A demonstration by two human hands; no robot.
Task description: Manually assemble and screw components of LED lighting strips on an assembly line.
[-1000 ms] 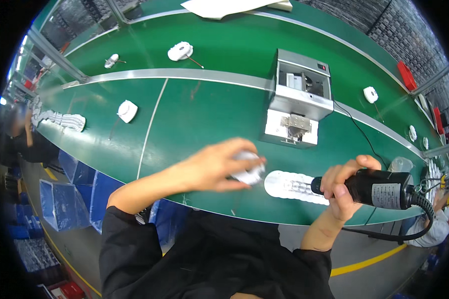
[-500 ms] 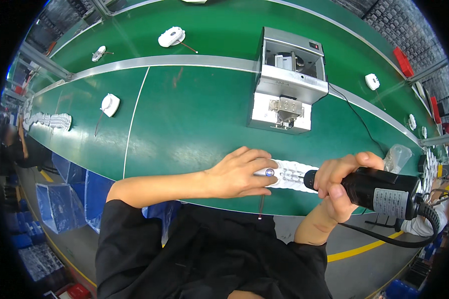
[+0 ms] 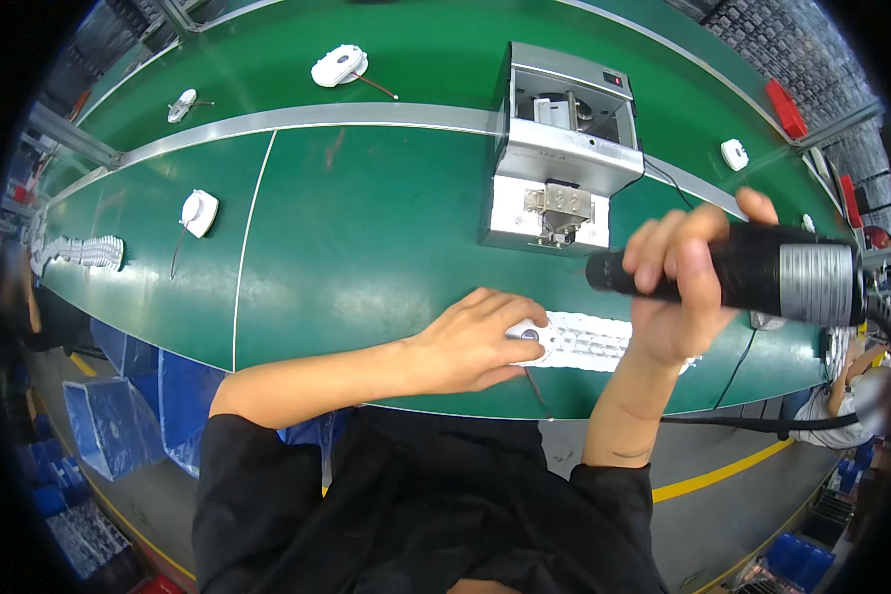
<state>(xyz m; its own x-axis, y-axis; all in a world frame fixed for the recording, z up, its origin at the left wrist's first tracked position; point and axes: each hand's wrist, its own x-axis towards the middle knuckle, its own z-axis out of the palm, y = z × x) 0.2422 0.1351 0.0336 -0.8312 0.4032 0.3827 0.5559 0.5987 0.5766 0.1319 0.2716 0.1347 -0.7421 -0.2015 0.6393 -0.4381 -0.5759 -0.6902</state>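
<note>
Green matting covers the long counter point(image 3: 366, 228), split by pale rails, with a grey metal machine point(image 3: 564, 148) at its far side and small white parts point(image 3: 199, 211) scattered along it. Near the front edge lies a white ribbed tray point(image 3: 589, 344), flat and lengthwise, its surface a row of small ridges or pockets; what they contain is too small to tell. The left hand point(image 3: 475, 342) rests on the tray's left end, fingers curled down and pinning a small white rounded piece point(image 3: 527, 333) there. The right hand point(image 3: 678, 287) is clenched around a black driver point(image 3: 762, 272) with a grey band, held level above the tray's right end, its tip not touching anything. Judging by this, the piece is seated and steadied, while the fastening itself looks not yet done.
</note>
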